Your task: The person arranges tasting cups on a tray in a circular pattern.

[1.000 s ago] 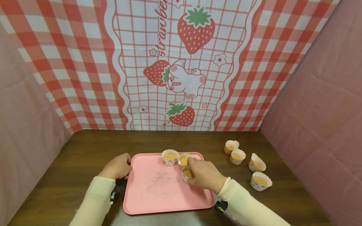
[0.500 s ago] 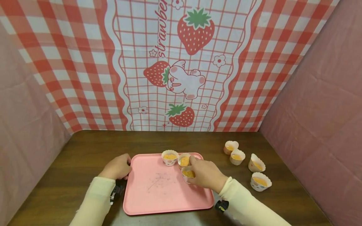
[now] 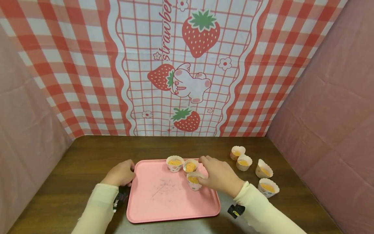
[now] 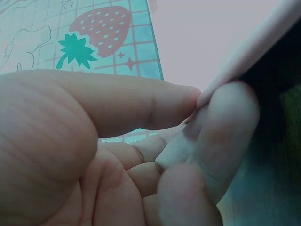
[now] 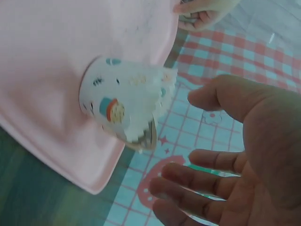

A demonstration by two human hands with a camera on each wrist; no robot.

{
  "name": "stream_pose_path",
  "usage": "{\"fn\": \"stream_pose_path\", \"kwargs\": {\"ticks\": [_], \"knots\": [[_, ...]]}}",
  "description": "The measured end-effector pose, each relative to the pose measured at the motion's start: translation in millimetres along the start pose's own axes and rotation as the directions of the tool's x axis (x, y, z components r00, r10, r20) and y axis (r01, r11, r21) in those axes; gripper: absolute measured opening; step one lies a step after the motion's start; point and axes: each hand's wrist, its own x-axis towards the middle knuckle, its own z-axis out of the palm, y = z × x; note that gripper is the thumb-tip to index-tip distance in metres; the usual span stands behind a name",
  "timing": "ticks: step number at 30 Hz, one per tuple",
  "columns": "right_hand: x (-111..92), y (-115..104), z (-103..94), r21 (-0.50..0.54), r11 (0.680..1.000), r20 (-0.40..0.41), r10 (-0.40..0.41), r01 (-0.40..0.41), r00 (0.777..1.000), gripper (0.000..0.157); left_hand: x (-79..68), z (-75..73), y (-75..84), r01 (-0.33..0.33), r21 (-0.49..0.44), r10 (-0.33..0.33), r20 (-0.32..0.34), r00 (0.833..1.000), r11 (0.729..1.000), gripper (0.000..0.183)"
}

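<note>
My left hand pinches the left rim of the pink tray; in the left wrist view the thumb and forefinger meet on that rim. Three paper baking cups with yellow-orange filling stand upright on the tray: one at the back, a second to its right, and a third in front. Over the tray's right side my right hand is apart from the front cup, fingers spread and holding nothing. The right wrist view shows a gap between that patterned cup and the fingertips.
Several more filled paper cups stand on the dark wooden table at the right, among them a front one and a taller-edged one. A strawberry-print cloth hangs behind; pink cloth walls flank the table.
My right hand has let go of the front cup and moved slightly right, its fingers spreading. The cup stays on the tray. My left hand keeps its grip on the rim.
</note>
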Motion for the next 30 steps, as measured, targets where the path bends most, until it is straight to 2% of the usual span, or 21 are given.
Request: {"fn": "stream_pose_path", "kwargs": {"ticks": [8,18,25,30], "knots": [[2,23,-11.7,-0.012,0.998,-0.051,0.058,-0.059,0.997,0.049,0.3,-0.1,1.0,0.003,0.016,-0.003,0.001,1.000,1.000,0.022],[3,65,-24.3,-0.004,0.994,-0.063,0.108,-0.108,0.992,0.052,-0.8,0.1,1.6,-0.006,0.015,0.006,-0.005,1.000,1.000,0.019],[3,102,-34.3,-0.040,0.978,0.011,0.205,-0.205,0.979,0.058,-1.3,0.9,1.4,-0.001,0.017,0.001,0.000,1.000,1.000,0.019],[-2,125,-39.0,-0.051,0.951,0.097,0.308,-0.304,0.947,0.068,0.0,0.7,1.3,-0.017,0.027,0.017,-0.002,1.000,0.999,0.018]]}}
